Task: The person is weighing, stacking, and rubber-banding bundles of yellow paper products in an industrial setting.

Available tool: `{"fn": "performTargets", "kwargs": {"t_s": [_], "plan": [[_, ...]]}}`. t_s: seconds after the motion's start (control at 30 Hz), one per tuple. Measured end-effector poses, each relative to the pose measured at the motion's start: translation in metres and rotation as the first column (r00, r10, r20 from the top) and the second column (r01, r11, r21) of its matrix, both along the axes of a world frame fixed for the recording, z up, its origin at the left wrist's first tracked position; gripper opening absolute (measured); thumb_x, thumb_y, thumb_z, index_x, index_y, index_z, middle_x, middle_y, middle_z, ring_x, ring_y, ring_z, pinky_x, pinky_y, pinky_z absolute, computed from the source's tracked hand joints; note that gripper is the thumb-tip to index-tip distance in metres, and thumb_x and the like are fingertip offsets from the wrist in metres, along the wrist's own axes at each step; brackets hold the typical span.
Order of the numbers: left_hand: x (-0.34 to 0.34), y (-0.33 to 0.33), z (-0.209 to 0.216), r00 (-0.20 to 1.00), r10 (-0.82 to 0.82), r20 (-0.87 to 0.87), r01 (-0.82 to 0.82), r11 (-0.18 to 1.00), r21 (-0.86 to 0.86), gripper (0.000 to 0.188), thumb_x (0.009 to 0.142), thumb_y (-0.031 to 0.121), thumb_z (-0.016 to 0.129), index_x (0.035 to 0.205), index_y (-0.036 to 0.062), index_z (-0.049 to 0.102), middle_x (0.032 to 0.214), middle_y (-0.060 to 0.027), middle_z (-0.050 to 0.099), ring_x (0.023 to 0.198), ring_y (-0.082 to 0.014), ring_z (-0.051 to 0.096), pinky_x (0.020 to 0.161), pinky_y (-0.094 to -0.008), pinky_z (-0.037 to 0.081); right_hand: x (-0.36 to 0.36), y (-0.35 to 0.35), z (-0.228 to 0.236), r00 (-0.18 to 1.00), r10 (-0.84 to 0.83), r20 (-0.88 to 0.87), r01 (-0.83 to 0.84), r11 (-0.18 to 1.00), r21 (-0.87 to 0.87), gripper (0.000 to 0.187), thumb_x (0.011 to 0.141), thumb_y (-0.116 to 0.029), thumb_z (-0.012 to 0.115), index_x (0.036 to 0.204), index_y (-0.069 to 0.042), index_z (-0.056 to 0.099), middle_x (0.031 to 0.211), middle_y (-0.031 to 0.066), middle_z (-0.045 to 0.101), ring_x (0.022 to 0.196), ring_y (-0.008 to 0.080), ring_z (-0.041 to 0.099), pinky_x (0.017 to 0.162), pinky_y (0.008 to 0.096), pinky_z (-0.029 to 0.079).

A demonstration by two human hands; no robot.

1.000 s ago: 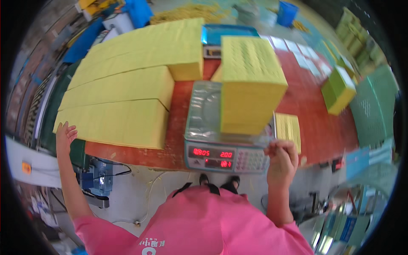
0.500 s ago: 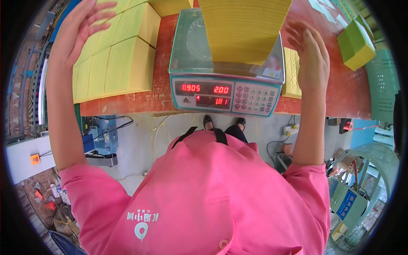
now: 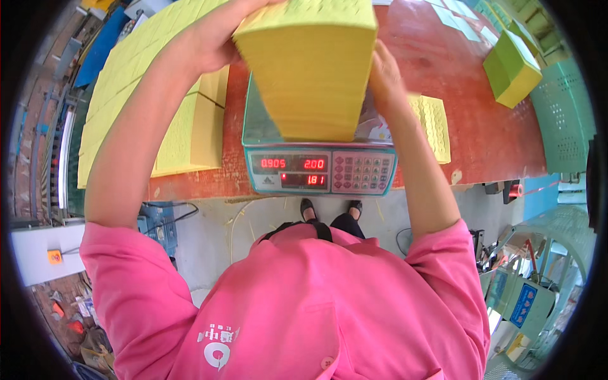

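A tall stack of yellow paper (image 3: 310, 82) with a wavy-patterned top stands on the electronic scale (image 3: 320, 171), hiding most of its weighing plate. The scale's red digits are lit. My left hand (image 3: 218, 38) lies against the stack's upper left side, its fingers partly hidden behind it. Against the right side presses my right hand (image 3: 387, 79), slightly blurred, with the fingers partly out of sight. Both hands are closed around the stack from opposite sides.
Rows of yellow paper stacks (image 3: 155, 82) fill the left of the red table (image 3: 437, 69). A low yellow stack (image 3: 434, 126) lies right of the scale. Farther right are a yellow-green block (image 3: 514, 68) and a green perforated basket (image 3: 563, 117).
Both hands were raised apart on either side of the stack; they have come inward and taken hold of it. The stack's patterned top now shows, and the view has shifted.
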State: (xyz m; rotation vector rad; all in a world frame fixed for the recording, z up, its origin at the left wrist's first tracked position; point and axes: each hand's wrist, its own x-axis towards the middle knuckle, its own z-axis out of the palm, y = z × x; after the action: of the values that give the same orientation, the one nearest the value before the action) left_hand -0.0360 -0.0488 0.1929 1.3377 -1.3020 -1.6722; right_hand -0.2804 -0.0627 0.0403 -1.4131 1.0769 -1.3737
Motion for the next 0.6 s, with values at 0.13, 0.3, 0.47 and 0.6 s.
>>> {"fn": "performTargets", "kwargs": {"t_s": [0.13,0.3,0.47,0.6], "plan": [[0.004,0.034,0.013,0.998,-0.049,0.030,0.046,0.996,0.071,0.053,0.090,0.035,0.064,0.128,-0.0003,0.054,0.116,-0.0117,0.066,0.099,-0.0167,0.067,0.088,-0.0321,0.054,-0.005,0.061,0.004,0.998,0.052,-0.038,-0.048,0.994,0.099,0.039,0.098,-0.027,0.053,0.124,0.002,0.056,0.117,0.0087,0.060,0.108,0.0151,0.054,0.094,0.0284,0.043],[0.010,0.054,0.018,0.998,-0.053,-0.033,0.058,0.983,0.173,0.053,0.091,0.029,0.063,0.131,-0.0019,0.049,0.121,-0.0145,0.063,0.104,-0.0206,0.067,0.092,-0.0354,0.055,-0.018,0.145,-0.005,0.982,-0.174,0.076,0.173,0.985,0.024,0.036,0.095,-0.017,0.055,0.126,0.002,0.052,0.112,0.0107,0.064,0.101,0.0166,0.060,0.087,0.0301,0.048],[0.022,0.035,0.003,1.000,0.000,-0.006,0.001,0.974,0.225,0.056,0.092,0.033,0.058,0.135,-0.0012,0.048,0.123,-0.0150,0.062,0.107,-0.0221,0.065,0.092,-0.0364,0.055,0.001,0.205,-0.041,0.815,-0.048,0.577,-0.354,0.747,0.562,0.032,0.100,-0.024,0.051,0.121,0.000,0.055,0.108,0.0090,0.064,0.091,0.0187,0.065,0.080,0.0328,0.053],[0.038,0.028,-0.011,0.992,-0.110,-0.066,0.122,0.965,0.232,0.055,0.093,0.036,0.054,0.133,-0.0014,0.049,0.124,-0.0151,0.062,0.108,-0.0225,0.065,0.092,-0.0362,0.054,0.031,0.193,-0.050,0.547,-0.032,0.836,-0.568,0.720,0.399,0.040,0.102,-0.030,0.046,0.130,-0.001,0.051,0.122,0.0081,0.060,0.110,0.0177,0.059,0.095,0.0330,0.047]]}}
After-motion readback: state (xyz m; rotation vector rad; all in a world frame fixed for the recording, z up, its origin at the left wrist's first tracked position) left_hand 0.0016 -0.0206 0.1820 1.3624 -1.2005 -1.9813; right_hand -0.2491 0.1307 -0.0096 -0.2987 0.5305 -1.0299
